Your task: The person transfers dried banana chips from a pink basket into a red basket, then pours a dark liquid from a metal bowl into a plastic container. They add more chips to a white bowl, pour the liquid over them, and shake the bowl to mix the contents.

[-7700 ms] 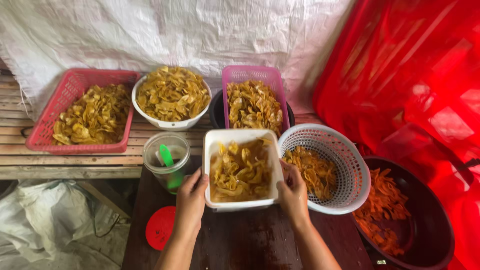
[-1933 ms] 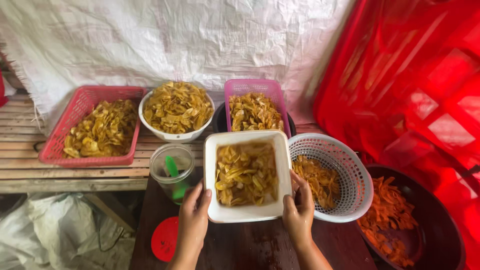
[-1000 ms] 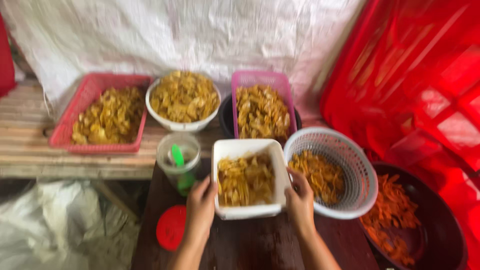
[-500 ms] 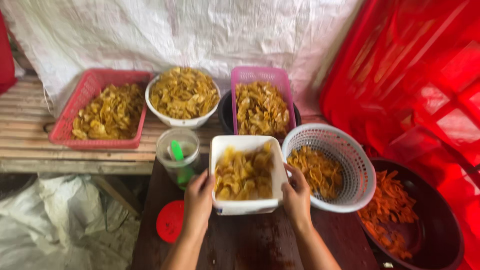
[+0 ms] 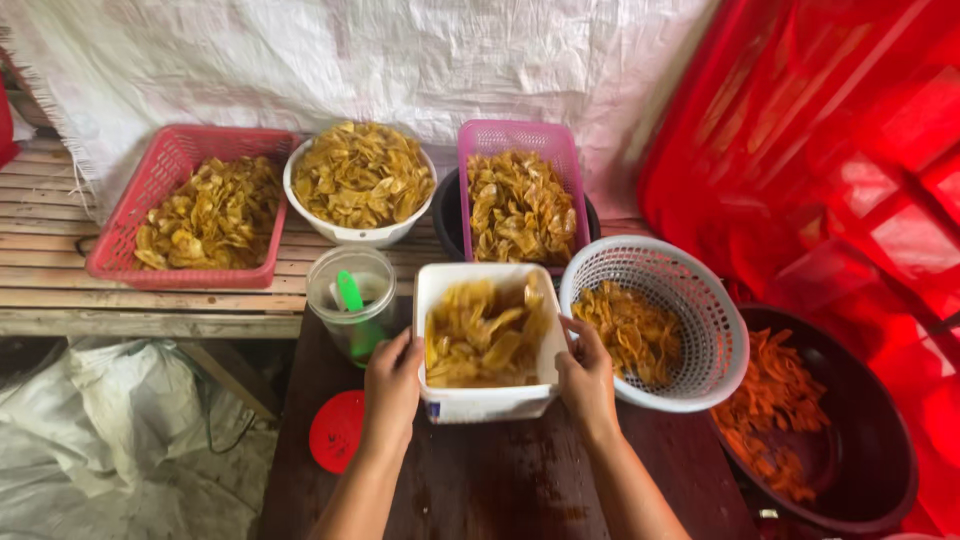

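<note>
Two hands' fingers clasped on opposite sides of white tub (image 5: 487, 403), left hand (image 5: 392, 385), right hand (image 5: 586, 378)

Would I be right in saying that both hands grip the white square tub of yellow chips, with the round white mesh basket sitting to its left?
Not quite: the head view shows the round white mesh basket to the right of the white square tub, not its left. The rest holds: the left hand and the right hand grip the tub's sides.

Bare forearms, left hand (image 5: 392, 385) and right hand (image 5: 587, 380) (no sleeves, gloves).
</note>
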